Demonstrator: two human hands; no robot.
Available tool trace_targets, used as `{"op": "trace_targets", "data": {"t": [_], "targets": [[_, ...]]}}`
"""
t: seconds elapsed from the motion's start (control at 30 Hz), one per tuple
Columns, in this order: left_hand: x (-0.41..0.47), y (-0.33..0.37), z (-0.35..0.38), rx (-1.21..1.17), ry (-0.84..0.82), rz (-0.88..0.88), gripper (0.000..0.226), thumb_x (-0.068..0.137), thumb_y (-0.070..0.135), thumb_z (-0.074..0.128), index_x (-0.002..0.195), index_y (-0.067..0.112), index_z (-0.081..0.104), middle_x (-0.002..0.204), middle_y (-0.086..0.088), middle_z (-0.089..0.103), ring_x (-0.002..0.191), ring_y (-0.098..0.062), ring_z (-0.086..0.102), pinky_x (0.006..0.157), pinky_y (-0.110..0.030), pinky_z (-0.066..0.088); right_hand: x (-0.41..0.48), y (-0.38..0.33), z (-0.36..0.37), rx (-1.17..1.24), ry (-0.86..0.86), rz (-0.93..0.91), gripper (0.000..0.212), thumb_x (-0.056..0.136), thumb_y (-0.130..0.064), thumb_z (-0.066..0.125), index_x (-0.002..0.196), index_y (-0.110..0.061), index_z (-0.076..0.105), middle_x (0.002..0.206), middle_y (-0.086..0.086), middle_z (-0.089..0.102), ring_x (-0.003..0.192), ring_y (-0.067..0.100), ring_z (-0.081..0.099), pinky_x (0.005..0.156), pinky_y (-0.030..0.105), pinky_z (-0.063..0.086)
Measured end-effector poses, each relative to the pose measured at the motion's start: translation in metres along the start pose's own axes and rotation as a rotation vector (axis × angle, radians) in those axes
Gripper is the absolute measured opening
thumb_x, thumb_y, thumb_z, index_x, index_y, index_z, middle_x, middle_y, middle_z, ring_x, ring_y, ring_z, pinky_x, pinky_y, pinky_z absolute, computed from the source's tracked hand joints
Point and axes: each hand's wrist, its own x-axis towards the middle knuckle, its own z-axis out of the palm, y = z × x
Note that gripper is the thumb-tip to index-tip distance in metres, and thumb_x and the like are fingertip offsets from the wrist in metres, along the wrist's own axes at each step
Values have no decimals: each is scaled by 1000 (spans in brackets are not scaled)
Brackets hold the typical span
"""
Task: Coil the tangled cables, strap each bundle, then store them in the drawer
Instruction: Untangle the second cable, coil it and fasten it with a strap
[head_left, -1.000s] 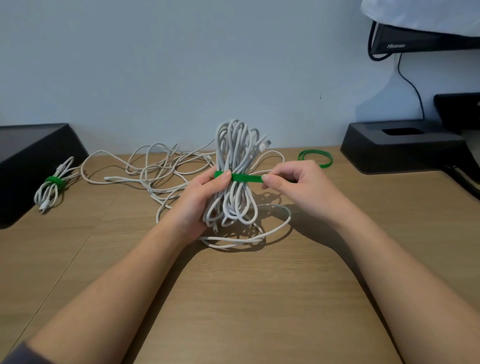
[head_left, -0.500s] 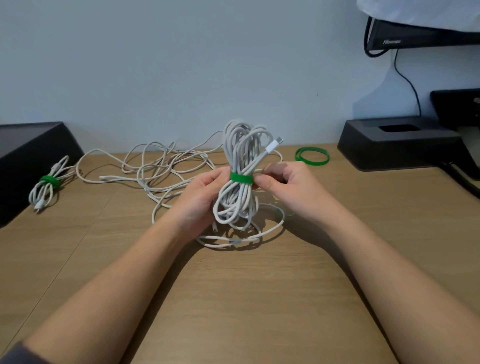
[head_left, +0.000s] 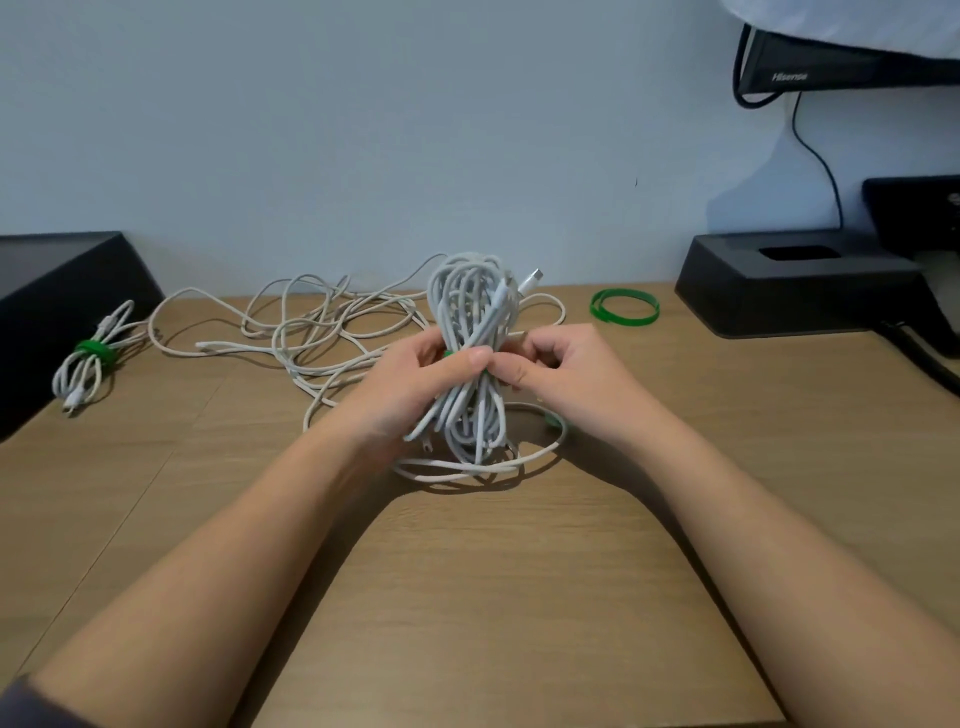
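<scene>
We see a wooden table (head_left: 493, 597) that fills most of the view and runs back to a pale wall. A black box (head_left: 57, 301) sits on its left edge and a black stand (head_left: 795, 291) on its right, under the bottom edge of a dark monitor (head_left: 831, 62). Behind our hands, a loose tangle of white cable (head_left: 322, 332) sprawls across the table towards the left. At the centre, the white cable bundle (head_left: 470, 312) is held upright, with its lower loops touching the table and one long loop trailing round its base. The left hand (head_left: 415, 384) is wrapped round the waist of the bundle, its thumb pressed flat across the front. The right hand (head_left: 566, 374) meets it from the other side with the fingers curled in, their tips pinching the green strap (head_left: 450, 355) just beside the left thumb. Only slivers of that strap show between the fingers, so we cannot tell whether its end is fastened. Far to the left, near the black box, a small cable coil (head_left: 78, 379) lies flat with a green band (head_left: 96, 349) round its middle. A spare green loop (head_left: 623, 307) lies on the table between the bundle and the black stand, apart from both. A white connector (head_left: 531, 278) pokes out at the upper right of the bundle.
</scene>
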Motion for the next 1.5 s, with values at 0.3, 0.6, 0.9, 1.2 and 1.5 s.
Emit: {"op": "trace_targets", "data": {"t": [0.3,0.6,0.9,1.2,1.5], "targets": [[4,-6,-9,-178,151,-65,38,84,26,60,109,-3,58,83,-15,68,70,-22,66,62,-30,55,0,3,-18,-92,-59,13,29,90,-36,67,68,-16,70,53,-5,44,52,6,36,52,18,32],[2,-4,-20,-158,44,-84,31,89,29,62,103,1,61,78,-8,68,65,-18,66,60,-26,54,-1,3,-21,-71,-96,-18,21,95,-19,60,80,-10,71,60,-5,55,55,3,43,57,13,36],[-1,-2,-16,-231,-43,-76,51,87,37,66,124,3,56,118,-20,42,89,-30,48,78,-39,48,2,5,-16,-43,-45,-54,17,95,-20,62,80,-18,71,72,7,62,64,4,48,61,21,39],[0,-5,-8,-142,-33,5,37,100,27,44,122,2,58,90,-7,69,76,-19,65,72,-31,54,2,1,-6,56,-22,-79,20,95,-14,60,80,-24,69,67,-17,62,66,-1,51,64,18,40],[2,-4,10,-162,113,-111,36,98,27,42,105,4,68,90,-17,64,75,-27,59,69,-36,51,0,-3,0,76,-57,-105,13,92,-17,65,81,-17,71,73,-11,68,68,-2,59,66,13,44]]}}
